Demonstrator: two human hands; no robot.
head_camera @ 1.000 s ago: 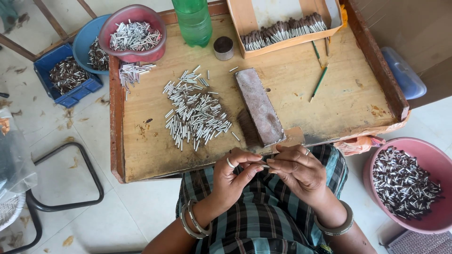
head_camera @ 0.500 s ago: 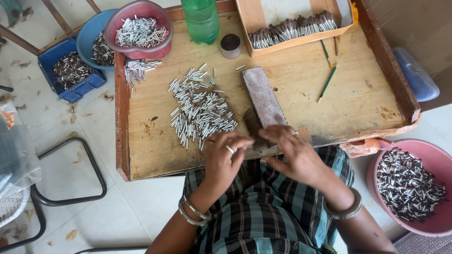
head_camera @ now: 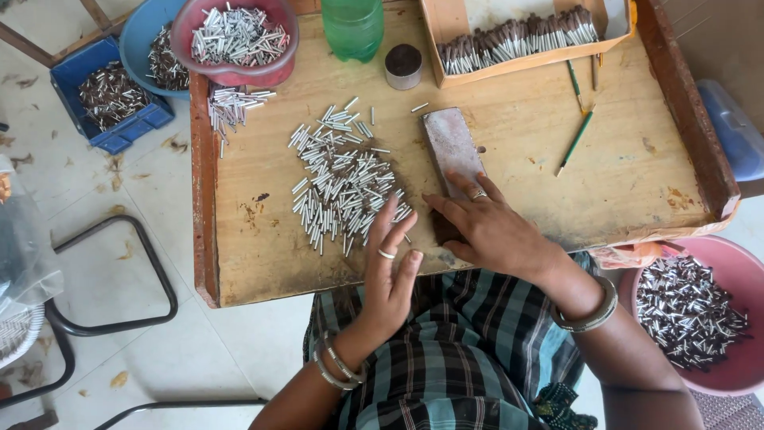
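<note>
Wooden tray-table (head_camera: 263, 263): a low work board with raised edges, scuffed and stained, across the seated person's lap.
Left hand (head_camera: 390, 267): fingers spread and open, holding nothing, fingertips at the near edge of the loose heap of small silver tubes (head_camera: 342, 183).
Right hand (head_camera: 485, 227): flat and open, palm down, gripping nothing, resting on the near end of the grey rectangular block (head_camera: 451, 147).
Tubes: scattered mid-board, left of the block, just beside it.
Far edge: a green bottle (head_camera: 352, 28), a small dark-topped cap (head_camera: 403, 64) and a shallow box of tubes stood in a row (head_camera: 517, 36).
Right of the block: two thin green sticks (head_camera: 574, 135) lying well apart from the hands.
Around the board: a pink bowl of tubes (head_camera: 235, 36) on the far left corner, a blue crate (head_camera: 111, 95) on the floor, another pink tub (head_camera: 692, 310) at the person's right.
</note>
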